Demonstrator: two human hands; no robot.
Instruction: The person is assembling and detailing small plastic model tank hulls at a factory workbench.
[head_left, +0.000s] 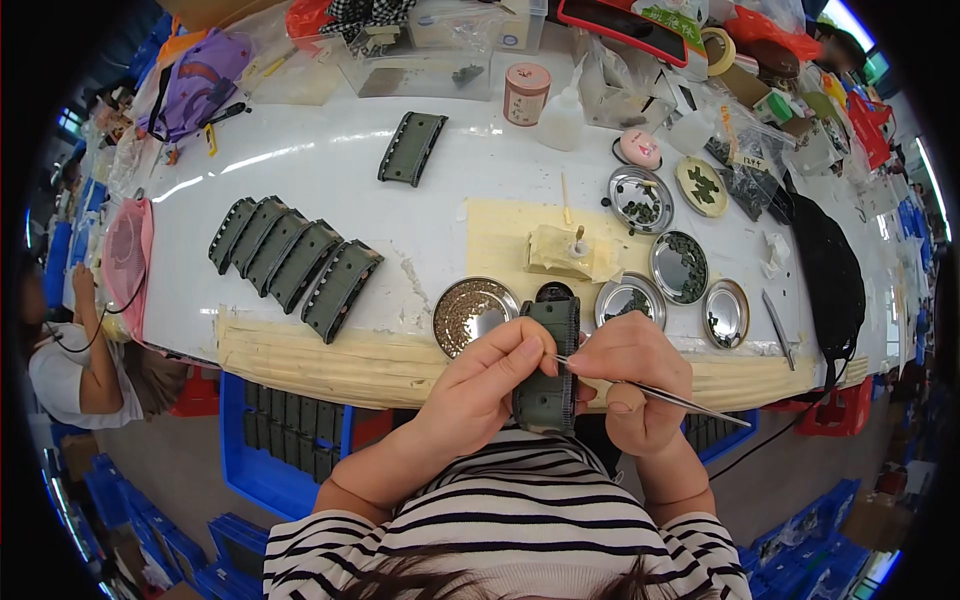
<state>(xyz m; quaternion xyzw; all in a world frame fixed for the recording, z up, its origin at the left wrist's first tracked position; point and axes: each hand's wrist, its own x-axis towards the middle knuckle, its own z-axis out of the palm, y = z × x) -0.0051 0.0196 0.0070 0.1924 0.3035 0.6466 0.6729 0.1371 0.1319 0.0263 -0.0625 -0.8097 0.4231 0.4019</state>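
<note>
A dark green, slightly curved ribbed plastic part stands upright over the table's front edge, close to my body. My left hand is closed at its left side, thumb and forefinger pinched over its middle. What lies between those fingertips is too small to tell. Metal tweezers are gripped in my right hand, with their tip at the part's right edge beside my left fingertips. Just beyond the part sit a steel dish of small brownish bits and another dish of small dark green pieces.
Several matching green parts lie in a row at left, one more farther back. A tape-covered block with a peg stands ahead. More dishes, loose tweezers and a black bag are at right. A blue crate sits below the table.
</note>
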